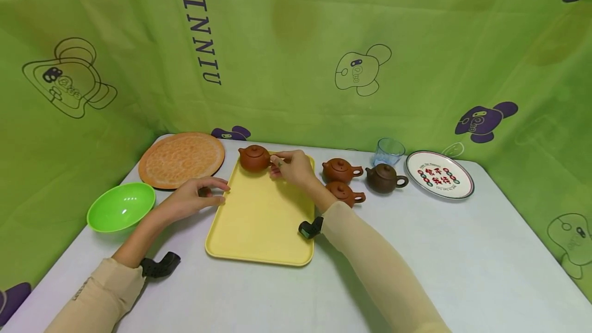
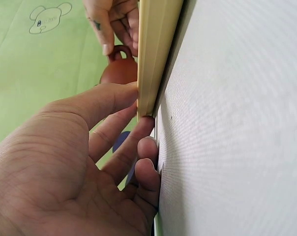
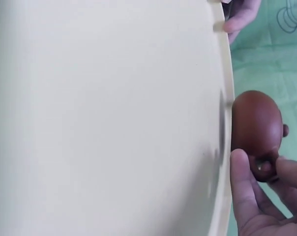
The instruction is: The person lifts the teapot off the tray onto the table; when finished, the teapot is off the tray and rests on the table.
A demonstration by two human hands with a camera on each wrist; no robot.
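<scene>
My right hand (image 1: pixel 293 169) pinches the handle of a reddish-brown clay teapot (image 1: pixel 254 159), which is upright at the back left corner of a yellow tray (image 1: pixel 259 235). In the right wrist view, thumb and fingers meet at the handle of this teapot (image 3: pixel 256 123). Whether its base touches the tray is hard to tell. Along the tray's left edge, my left hand (image 1: pixel 193 199) has its thumb and fingertips against the rim. The left wrist view shows that hand (image 2: pixel 74 147) with relaxed fingers, some low beside the tray's side (image 2: pixel 151 59), near the tabletop.
Right of the tray stand two more reddish-brown teapots (image 1: pixel 339 169) and a dark brown teapot (image 1: pixel 383 180). Behind them is a blue clear cup (image 1: pixel 388 152), beside a white plate (image 1: pixel 435 174) with printing. A green bowl (image 1: pixel 121 208) and a round pizza-like mat (image 1: pixel 182 158) lie left.
</scene>
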